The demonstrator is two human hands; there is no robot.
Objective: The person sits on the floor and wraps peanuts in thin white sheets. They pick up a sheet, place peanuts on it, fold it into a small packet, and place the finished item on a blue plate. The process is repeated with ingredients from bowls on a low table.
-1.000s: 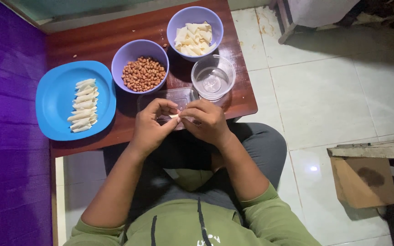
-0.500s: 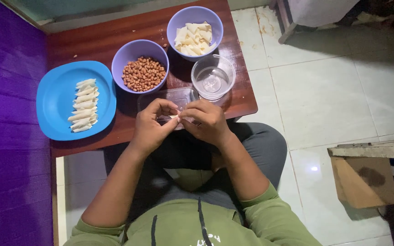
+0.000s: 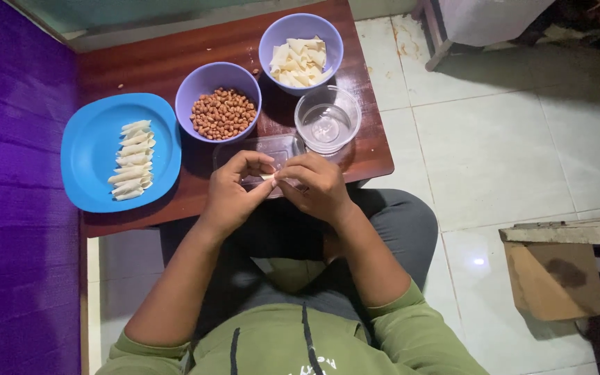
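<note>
Dark red-brown wood bench (image 3: 175,59) is seen from above, set against a purple wall (image 3: 15,208) on the left; pale floor tiles (image 3: 494,160) are seen to the right. A cardboard box (image 3: 553,278) is seen on the floor at far right, well apart from the bench.

On the bench, a blue plate (image 3: 92,163) is placed at the left, and a row of rolled pale wrappers (image 3: 132,160) is laid on it. A lavender bowl of peanuts (image 3: 220,111) is set just right of the plate. A second lavender bowl (image 3: 301,50), filled with flat pale wrapper pieces, is placed behind it to the right. A clear glass bowl (image 3: 328,119) is set near the bench's right edge. A clear plastic tray (image 3: 262,149) is seen under the hands, partly hidden.

Left hand (image 3: 234,191) and right hand (image 3: 317,184) are brought together over the tray, near the bench's front edge. A small pale wrapper piece (image 3: 269,178) is pinched between them: fingers of both hands are closed narrowly on it, thumbs and forefingers touching it. Its contents cannot be told.
</note>
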